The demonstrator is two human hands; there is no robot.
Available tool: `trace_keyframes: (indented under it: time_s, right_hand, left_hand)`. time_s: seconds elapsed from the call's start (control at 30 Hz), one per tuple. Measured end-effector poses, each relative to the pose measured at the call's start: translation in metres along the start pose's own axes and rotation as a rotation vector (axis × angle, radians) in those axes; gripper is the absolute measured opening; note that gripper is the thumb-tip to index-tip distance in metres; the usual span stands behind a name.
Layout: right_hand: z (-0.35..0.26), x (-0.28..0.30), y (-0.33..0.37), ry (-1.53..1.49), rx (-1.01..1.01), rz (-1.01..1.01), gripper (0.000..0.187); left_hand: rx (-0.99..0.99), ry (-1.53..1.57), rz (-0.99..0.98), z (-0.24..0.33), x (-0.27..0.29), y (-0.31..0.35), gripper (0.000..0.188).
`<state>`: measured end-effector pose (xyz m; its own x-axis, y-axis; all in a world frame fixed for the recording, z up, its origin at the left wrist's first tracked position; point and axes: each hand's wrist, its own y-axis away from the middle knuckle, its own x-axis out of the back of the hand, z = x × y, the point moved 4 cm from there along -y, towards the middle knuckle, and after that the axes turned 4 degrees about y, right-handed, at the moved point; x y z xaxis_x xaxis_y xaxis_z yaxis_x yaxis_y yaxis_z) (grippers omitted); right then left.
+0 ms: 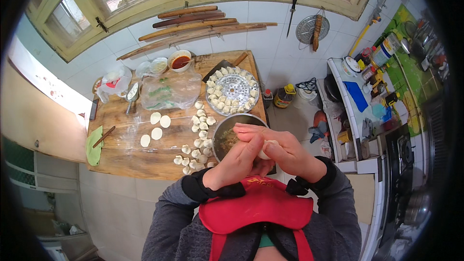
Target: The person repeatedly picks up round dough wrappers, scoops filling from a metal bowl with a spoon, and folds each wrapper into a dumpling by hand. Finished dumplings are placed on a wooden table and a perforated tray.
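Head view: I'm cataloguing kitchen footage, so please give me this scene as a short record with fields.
Hands: left hand and right hand together, pale dough piece between them
Nearest container: metal bowl holding filling
Beyond it: round perforated tray bearing dumplings
Left of bowl: loose dumplings, then four flat round wrappers
Surface: wooden table

Flat dough rounds (156, 133): four, midway between the far and near edges of the table (159, 162), toward its left. Loose dumplings (198, 142), right of centre down to the near edge: about twenty, crowding prevents an exact figure. Perforated trays (235, 86), far right corner: one, its dumplings too crowded to count. Metal bowls (223, 128), right edge: one. Sauce bowls (181, 69), far edge: one. Cleavers (215, 71), far right corner: one. Green cloths (94, 157), left edge: one, bearing one thin stick (104, 136).
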<state>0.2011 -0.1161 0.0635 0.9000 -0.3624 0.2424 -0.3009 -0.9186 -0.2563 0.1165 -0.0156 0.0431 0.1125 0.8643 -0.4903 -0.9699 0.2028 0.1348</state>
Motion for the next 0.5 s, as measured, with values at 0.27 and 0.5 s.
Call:
trace_keyframes:
  time_s: [0.27,0.5]
  right_hand:
    - [0.001,-0.004,0.003,-0.028,0.012,0.041,0.041]
    - [0.013,-0.013,0.004,-0.188,-0.029,0.147,0.049]
  left_hand:
    - [-0.074,-0.052,0.007,-0.005,0.0,0.003,0.054]
    - [-0.07,-0.049,0.112,-0.018,0.008,-0.006,0.047]
